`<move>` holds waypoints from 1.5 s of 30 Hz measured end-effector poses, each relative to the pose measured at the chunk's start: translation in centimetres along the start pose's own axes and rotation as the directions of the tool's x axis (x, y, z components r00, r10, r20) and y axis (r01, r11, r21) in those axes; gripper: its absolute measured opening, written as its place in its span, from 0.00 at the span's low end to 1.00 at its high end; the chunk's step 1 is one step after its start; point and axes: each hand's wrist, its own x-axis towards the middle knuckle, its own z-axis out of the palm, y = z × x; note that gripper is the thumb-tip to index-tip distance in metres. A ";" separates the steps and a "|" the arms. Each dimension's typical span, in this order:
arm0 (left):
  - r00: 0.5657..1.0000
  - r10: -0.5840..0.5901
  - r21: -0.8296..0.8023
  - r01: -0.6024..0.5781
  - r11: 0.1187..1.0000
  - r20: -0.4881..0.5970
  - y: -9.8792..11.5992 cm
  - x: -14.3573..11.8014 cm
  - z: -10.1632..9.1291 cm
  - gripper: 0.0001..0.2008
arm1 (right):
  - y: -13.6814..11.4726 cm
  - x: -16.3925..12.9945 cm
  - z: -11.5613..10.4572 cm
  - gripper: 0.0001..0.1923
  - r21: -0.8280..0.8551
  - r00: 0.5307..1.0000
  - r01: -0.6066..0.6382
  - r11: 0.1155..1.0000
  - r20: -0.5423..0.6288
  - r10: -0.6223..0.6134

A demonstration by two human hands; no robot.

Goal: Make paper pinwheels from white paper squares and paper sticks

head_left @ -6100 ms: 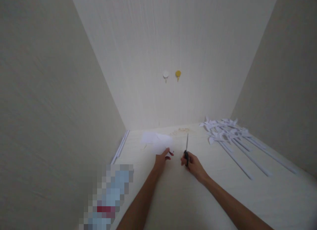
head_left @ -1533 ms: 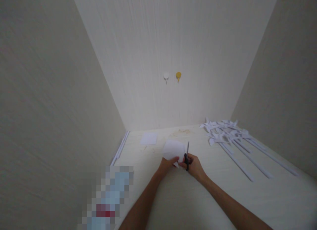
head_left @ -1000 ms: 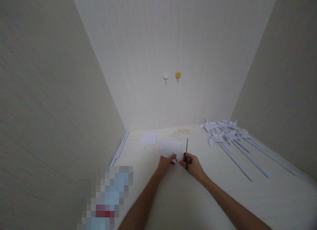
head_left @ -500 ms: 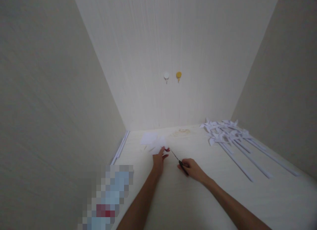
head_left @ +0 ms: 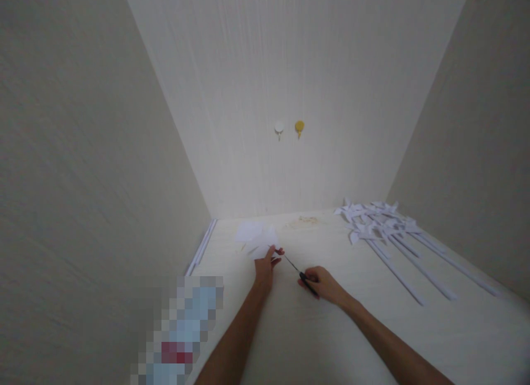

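Observation:
My left hand (head_left: pixel 265 266) is closed on a cut piece of white paper (head_left: pixel 260 247), its fingers at the paper's near right edge. In my right hand (head_left: pixel 323 283) is a slim screwdriver (head_left: pixel 306 280) with a black handle and a thin metal shaft. The shaft points up and left, and its tip is close to my left fingertips; whether it touches the paper I cannot tell. A square sheet of white paper (head_left: pixel 247 230) lies just behind the cut piece, partly overlapped by it.
Several white paper pinwheels (head_left: pixel 368 222) on paper sticks (head_left: pixel 422 269) lie at the right. Rolled paper sticks (head_left: pixel 202 244) rest along the left wall. Tan rubber-band-like loops (head_left: pixel 307 220) lie at the back. A white hook (head_left: pixel 279 128) and a yellow hook (head_left: pixel 299 126) hang on the back wall.
My right hand and the screwdriver have shifted slightly right and down, away from the paper. The left hand stays in nearly the same place on the paper.

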 end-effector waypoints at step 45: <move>1.000 0.015 0.014 -0.015 1.000 -0.011 0.1 0.0 0.0 0.08 | -0.7 -0.3 -0.3 0.21 0.021 1.000 -0.012 1.000 0.023 0.012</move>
